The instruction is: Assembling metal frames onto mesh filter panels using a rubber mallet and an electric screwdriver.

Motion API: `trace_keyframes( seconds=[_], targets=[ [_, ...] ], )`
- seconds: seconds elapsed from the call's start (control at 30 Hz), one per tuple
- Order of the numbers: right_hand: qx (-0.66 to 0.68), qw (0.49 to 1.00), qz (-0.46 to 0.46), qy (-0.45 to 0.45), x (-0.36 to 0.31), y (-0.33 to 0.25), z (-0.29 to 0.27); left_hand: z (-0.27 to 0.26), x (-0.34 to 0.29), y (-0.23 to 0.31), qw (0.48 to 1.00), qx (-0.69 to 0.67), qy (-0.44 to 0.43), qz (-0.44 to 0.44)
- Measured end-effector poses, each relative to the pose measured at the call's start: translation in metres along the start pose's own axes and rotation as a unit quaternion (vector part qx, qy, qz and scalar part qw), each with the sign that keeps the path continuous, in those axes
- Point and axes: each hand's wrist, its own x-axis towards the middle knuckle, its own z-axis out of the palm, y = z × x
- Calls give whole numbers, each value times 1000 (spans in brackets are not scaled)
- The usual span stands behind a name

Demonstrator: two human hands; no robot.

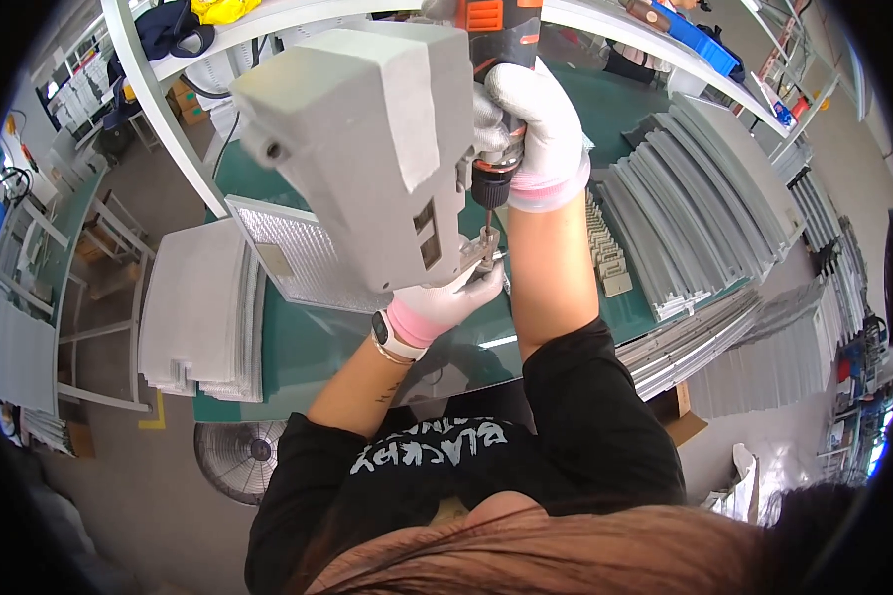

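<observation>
My right hand (548,124), in a white glove with a pink cuff, is wrapped round the grip of an orange and black cordless drill (492,188). The drill points down, and its bit meets a small metal bracket (474,255) at the lower right edge of a grey metal housing (367,149). That housing is tilted up, large and close to the camera. My left hand (448,300), gloved likewise, pinches the housing's lower edge by the bracket, just under the bit tip. The housing hides part of its fingers.
On the green table (288,377), a stack of grey panels (193,307) stands left and a ribbed silver panel (303,253) leans behind. Right lie a row of small metal brackets (605,248) and more stacked panels (695,198). A white shelf (298,22) crosses the back; a floor fan (240,458) stands below.
</observation>
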Motion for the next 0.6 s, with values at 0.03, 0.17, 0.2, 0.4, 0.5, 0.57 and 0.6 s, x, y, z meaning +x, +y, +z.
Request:
trace_keyframes(
  seconds=[0.03,0.17,0.2,0.4,0.5,0.57,0.6],
  targets=[
    [-5,1000,4,-12,0,1,2,-1,0,-1,1000,-13,-11,11],
    [15,1000,6,-16,-5,1,6,0,-2,-3,998,39,-19,46],
    [16,1000,5,-16,-6,0,5,2,-2,-1,1000,-6,-9,-4],
    [7,1000,-1,-19,-14,1,0,-4,-4,1,996,-44,-61,-52],
    [-13,1000,5,26,-19,1,-1,-4,-9,7,993,-56,-63,-79],
    [45,999,6,-2,-20,-5,7,-7,-15,10,992,-90,-36,-82],
    [26,999,13,-20,-21,-9,8,-12,-18,12,997,-21,-43,-68]
  ],
)
